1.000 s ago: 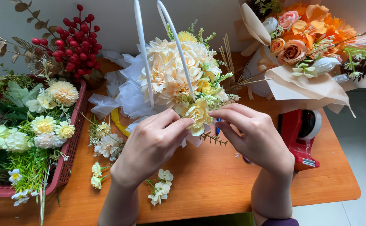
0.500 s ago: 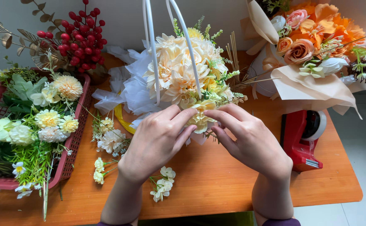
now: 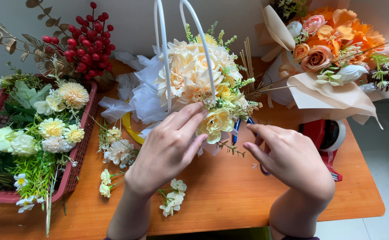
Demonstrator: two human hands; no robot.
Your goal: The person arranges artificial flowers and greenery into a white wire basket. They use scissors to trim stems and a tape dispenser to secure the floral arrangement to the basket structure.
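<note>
Touching yellow bloom (image 3: 216, 123), left hand (image 3: 170, 149)

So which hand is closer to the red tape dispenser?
Right. The right hand sits just beside the red tape dispenser; the left hand is farther away, touching the yellow flower.

Bright, even light; sharp focus

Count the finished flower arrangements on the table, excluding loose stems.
2. The cream arrangement with white handles stands at centre, touched by the left hand; the orange paper-wrapped bouquet lies at far right. Others may be out of frame.
</note>
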